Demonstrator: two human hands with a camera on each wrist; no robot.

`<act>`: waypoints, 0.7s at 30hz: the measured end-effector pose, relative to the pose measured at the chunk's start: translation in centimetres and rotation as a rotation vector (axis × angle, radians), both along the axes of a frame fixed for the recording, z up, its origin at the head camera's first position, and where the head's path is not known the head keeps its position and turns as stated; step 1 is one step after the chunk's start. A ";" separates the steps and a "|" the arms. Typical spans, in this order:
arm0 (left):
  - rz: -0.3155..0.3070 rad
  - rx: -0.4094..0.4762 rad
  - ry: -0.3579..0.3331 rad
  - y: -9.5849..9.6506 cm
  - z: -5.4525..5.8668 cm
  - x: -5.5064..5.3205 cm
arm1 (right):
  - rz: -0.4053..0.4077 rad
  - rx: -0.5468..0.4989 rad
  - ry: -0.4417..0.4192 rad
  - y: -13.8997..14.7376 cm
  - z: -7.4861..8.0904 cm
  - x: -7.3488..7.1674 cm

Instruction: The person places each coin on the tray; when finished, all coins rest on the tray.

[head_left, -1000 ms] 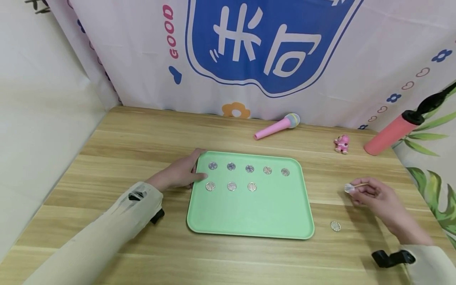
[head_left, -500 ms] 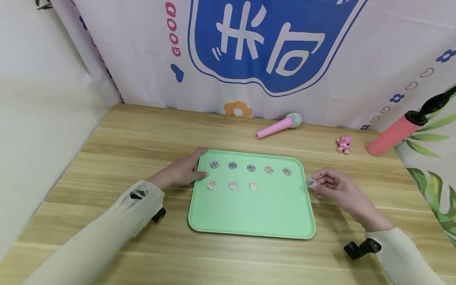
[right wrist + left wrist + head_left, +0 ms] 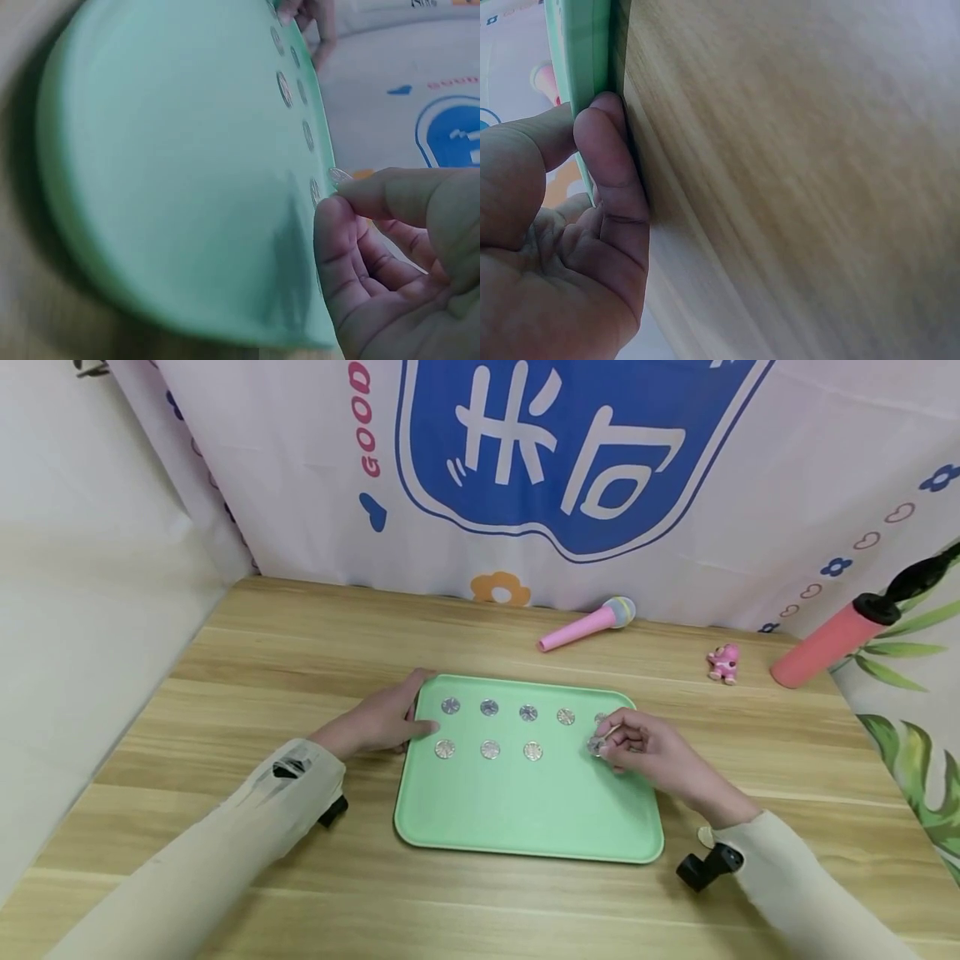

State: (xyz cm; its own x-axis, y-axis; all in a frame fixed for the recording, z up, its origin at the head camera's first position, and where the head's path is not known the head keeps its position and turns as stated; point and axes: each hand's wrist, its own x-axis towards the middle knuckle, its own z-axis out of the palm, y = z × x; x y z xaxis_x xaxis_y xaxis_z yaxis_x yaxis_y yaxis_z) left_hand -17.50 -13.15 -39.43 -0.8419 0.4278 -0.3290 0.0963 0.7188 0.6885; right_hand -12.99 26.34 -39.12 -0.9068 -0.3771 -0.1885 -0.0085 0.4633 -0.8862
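Observation:
A light green tray (image 3: 525, 814) lies on the wooden table. My left hand (image 3: 378, 720) grips its left edge, thumb over the rim; the left wrist view shows the tray wall (image 3: 589, 52) between thumb and fingers. Over the tray's right part, my right hand (image 3: 656, 756) pinches a silvery coin (image 3: 596, 745) between thumb and index finger. In the right wrist view that coin (image 3: 340, 176) sticks out past the fingertips. Several coins (image 3: 489, 707) form a back row on the tray, the rightmost partly hidden by my right hand. Three coins (image 3: 490, 749) make a second row.
One more coin (image 3: 705, 836) lies on the table right of the tray, partly covered by the right wrist. A pink toy microphone (image 3: 588, 625), a small pink figure (image 3: 723, 663) and a red pump-like cylinder (image 3: 834, 643) are along the back, before a printed curtain (image 3: 300, 485).
My right hand has carried the coin leftward from the table right of the tray to above the tray. The left hand has kept its grip on the edge.

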 end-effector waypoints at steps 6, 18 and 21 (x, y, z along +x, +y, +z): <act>0.007 0.004 -0.003 0.0 0.0 0.0 | 0.042 0.046 -0.029 -1.7 -0.2 -0.2; 0.007 0.006 -0.001 0.0 0.2 0.1 | 0.071 0.228 0.148 -3.2 -0.2 -0.2; 0.008 0.009 -0.003 0.0 0.2 0.1 | 0.073 0.239 0.167 -3.4 -0.3 -0.2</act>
State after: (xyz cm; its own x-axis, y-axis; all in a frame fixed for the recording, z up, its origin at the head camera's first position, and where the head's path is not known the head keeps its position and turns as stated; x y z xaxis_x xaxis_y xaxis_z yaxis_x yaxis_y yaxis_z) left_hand -17.44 -13.16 -39.24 -0.8444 0.4238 -0.3278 0.0882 0.7134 0.6952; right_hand -13.17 22.96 -39.39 -0.9051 -0.4050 -0.1298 -0.1859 0.6512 -0.7358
